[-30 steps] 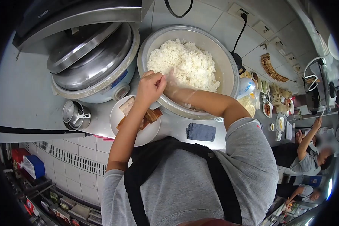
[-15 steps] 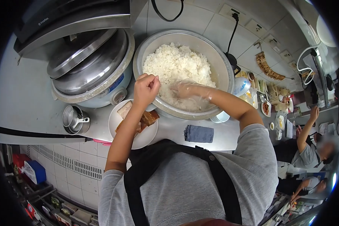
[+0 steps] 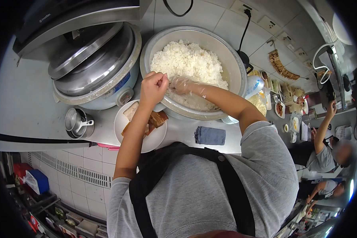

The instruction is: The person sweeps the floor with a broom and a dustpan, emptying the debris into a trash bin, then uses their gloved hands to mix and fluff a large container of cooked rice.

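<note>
A large metal pot (image 3: 233, 59) holds a heap of white rice (image 3: 188, 61). My left hand (image 3: 154, 88) is closed at the pot's near left rim; whatever it grips, if anything, is hidden. Inside the pot, my right hand (image 3: 181, 85), in a clear plastic glove, touches the rice close to my left hand, its fingers partly hidden and blurred. Below my left forearm, a white plate (image 3: 156, 142) bears browned pieces of meat (image 3: 158, 119).
At the left stands a rice cooker (image 3: 107, 97) with a metal lid (image 3: 95, 63). Metal cups (image 3: 78, 123) and a folded grey cloth (image 3: 210, 135) lie on the counter. Food containers line the right side, where two other people (image 3: 323, 158) stand.
My right hand has moved left through the pot, from the middle of the rice to beside my left hand. My left hand has risen slightly in view and stays closed.
</note>
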Demonstrator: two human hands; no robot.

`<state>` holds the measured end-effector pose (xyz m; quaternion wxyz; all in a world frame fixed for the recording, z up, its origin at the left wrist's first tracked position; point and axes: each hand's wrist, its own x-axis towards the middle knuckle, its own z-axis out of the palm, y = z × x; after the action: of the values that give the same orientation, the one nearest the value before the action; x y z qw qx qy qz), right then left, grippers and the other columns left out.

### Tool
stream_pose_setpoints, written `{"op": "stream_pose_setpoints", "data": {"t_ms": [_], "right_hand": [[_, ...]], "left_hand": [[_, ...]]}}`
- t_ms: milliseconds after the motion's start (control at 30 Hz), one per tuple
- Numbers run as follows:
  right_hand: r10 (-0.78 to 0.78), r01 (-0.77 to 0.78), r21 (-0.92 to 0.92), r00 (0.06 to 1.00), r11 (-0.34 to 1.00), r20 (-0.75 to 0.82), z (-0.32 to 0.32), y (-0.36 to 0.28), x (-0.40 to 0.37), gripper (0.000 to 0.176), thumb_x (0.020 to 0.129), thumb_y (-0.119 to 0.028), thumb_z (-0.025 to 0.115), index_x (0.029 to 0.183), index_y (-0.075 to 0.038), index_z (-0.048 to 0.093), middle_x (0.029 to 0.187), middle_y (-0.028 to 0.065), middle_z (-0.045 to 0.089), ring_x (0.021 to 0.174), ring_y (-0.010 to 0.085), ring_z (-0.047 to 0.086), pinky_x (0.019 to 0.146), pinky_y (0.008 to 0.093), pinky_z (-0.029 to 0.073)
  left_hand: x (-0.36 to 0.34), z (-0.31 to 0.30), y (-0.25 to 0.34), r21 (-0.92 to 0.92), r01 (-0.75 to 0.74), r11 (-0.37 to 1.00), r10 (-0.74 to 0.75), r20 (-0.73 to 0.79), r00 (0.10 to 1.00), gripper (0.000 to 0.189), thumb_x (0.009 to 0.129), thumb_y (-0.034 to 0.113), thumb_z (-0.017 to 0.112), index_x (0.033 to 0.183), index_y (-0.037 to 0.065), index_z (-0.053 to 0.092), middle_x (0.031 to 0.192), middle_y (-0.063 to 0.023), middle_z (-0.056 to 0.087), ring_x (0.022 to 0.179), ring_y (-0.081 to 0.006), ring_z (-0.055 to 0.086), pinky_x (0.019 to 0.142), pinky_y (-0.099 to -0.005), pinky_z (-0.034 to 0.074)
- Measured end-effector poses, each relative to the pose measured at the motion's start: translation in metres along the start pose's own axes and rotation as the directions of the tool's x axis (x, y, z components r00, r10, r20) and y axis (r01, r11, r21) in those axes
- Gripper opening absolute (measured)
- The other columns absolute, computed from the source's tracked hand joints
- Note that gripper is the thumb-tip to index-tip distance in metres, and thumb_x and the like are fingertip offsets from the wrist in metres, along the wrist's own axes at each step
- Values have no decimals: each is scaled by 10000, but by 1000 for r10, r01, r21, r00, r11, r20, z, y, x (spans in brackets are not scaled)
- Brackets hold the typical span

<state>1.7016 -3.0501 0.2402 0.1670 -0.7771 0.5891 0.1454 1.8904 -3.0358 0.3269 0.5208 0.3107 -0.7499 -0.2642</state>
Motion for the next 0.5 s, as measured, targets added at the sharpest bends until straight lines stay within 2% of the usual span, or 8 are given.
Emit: {"op": "stream_pose_setpoints", "data": {"t_ms": [167, 233, 267, 333, 367, 433, 467, 500], "right_hand": [[42, -17, -117, 976, 993, 213, 8, -22, -25, 364, 832, -347, 498, 1037, -91, 656, 998, 152, 640, 890, 326, 608, 807, 432, 466], [-153, 293, -234, 865, 927, 477, -9, -29, -39, 385, 812, -342, 506, 1032, -65, 656, 981, 171, 642, 877, 332, 611, 800, 420, 469], [-151, 292, -237, 867, 927, 475, -10, -28, -41, 385, 812, -342, 506, 1032, -65, 656, 981, 171, 642, 877, 332, 611, 800, 420, 469], [-23, 68, -94, 909, 993, 416, -17, -23, -41, 363, 756, -264, 593, 1037, -40, 641, 1016, 182, 633, 922, 325, 608, 790, 405, 473], [-26, 75, -99, 908, 992, 419, -18, -20, -44, 363, 756, -264, 593, 1037, -40, 641, 1016, 182, 633, 922, 325, 608, 790, 405, 473], [113, -114, 248, 993, 962, 17, -13, -18, -54, 383, 670, -134, 671, 1034, -42, 595, 924, 188, 624, 845, 333, 601, 732, 399, 480], [110, -111, 250, 994, 962, 20, -6, -12, -49, 383, 670, -134, 671, 1034, -42, 595, 924, 188, 624, 845, 333, 601, 732, 399, 480], [45, -8, 231, 987, 973, -155, 4, -3, -39, 421, 641, -98, 692, 1043, -48, 576, 926, 183, 619, 840, 339, 600, 726, 396, 482]], "left_hand": [[-4, -1, -3, -11, -28, 1000, 28, 2, 1000, 203, 805, 74, 609, 639, -22, 542, 534, -103, 441, 467, -212, 432, 468, -318, 354], [-4, 2, -1, -16, -30, 999, 30, -9, 1000, 201, 804, 76, 611, 640, -20, 546, 534, -103, 442, 467, -215, 434, 468, -321, 354], [-5, 1, 1, -17, -26, 1000, 26, -11, 1000, 203, 801, 78, 613, 637, -20, 543, 533, -103, 442, 467, -214, 435, 468, -323, 354], [0, 0, 3, -15, -25, 1000, 25, -25, 999, 206, 799, 79, 616, 634, -19, 541, 532, -103, 442, 467, -213, 435, 468, -325, 354], [0, 0, 4, -3, -14, 1000, 14, -27, 1000, 219, 779, 84, 623, 601, -1, 529, 515, -97, 449, 485, -231, 453, 483, -344, 369], [-4, 1, 4, 12, 7, 1000, -7, -21, 1000, 234, 760, 89, 631, 569, 17, 517, 498, -91, 456, 503, -250, 471, 498, -363, 385], [-4, 1, 3, 13, 3, 1000, -3, -18, 1000, 235, 759, 91, 631, 567, 19, 517, 497, -90, 457, 506, -249, 471, 504, -364, 386], [-3, 2, 2, 14, -2, 1000, 2, -16, 1000, 237, 759, 94, 631, 564, 21, 517, 496, -89, 457, 508, -249, 471, 510, -364, 387]]}}
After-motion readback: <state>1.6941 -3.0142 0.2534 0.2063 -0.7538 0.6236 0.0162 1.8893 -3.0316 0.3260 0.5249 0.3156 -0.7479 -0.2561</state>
